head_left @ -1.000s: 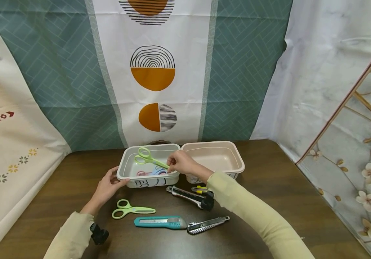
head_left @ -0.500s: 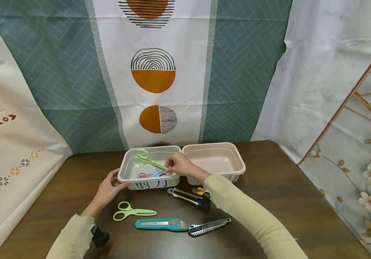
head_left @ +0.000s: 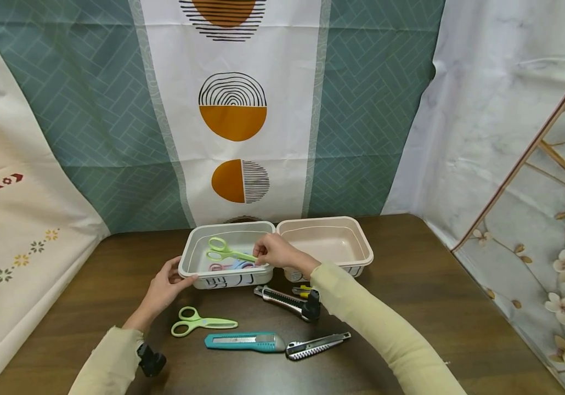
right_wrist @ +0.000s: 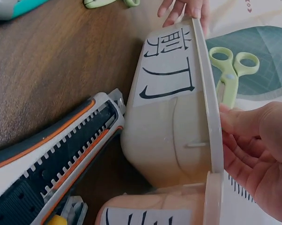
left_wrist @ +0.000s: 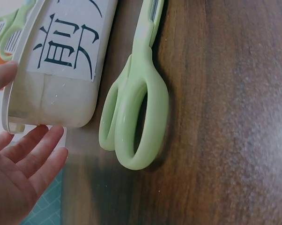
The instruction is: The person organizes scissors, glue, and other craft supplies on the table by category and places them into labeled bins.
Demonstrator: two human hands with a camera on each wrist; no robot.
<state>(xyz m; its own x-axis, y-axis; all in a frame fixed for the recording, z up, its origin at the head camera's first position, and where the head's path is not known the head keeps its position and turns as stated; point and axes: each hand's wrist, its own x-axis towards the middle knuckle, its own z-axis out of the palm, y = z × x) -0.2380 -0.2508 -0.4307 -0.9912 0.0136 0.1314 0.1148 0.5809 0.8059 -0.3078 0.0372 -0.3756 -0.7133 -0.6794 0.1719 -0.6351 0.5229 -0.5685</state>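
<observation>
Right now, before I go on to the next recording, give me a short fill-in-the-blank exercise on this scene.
1. The right hand holds green scissors over the ____ tub.
2. The left hand touches that tub's ____ corner.
3. A second pair of green scissors lies on the ____.
4. The pink tub holds ____.

Missing words: white; near-left; table; nothing

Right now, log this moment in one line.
right hand holds scissors over bin | left hand steadies bin
</observation>
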